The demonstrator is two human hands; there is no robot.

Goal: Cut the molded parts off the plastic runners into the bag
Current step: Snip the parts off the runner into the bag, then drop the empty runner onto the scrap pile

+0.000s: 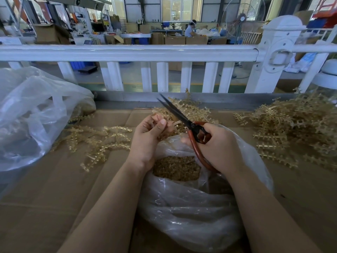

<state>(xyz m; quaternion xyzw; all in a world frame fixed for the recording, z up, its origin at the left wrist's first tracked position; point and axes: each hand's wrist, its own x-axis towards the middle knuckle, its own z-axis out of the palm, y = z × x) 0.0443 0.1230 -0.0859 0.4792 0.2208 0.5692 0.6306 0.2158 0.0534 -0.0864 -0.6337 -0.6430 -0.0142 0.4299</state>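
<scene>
**Amber runners on cardboard, scissors raised over the open bag**

Cardboard covers your work surface, brown and creased, running to the lower edge of the frame. A white railing crosses the upper half; behind it lies a factory floor with cartons, machines, a standing fan at upper right and a seated person at a far bench. A crumpled clear sack sits at the left edge.

Your left hand is at centre frame, fingers curled, thumb and forefinger pinching a thin amber runner piece just above the bag. Your right hand grips the scissors by their reddish-brown handles, fingers wrapped round the loops; the dark blades point toward the upper left and stand slightly parted, crossing just beside the pinched piece.

The clear plastic bag lies open below both hands, with a heap of cut parts inside its mouth. Loose runners lie scattered left of centre, a small heap behind the blades, and a larger pile at the right.

You cannot tell whether the blades touch the piece. The lower handle loop is hidden under your right palm, and the right pile is cut off by the frame edge.
</scene>
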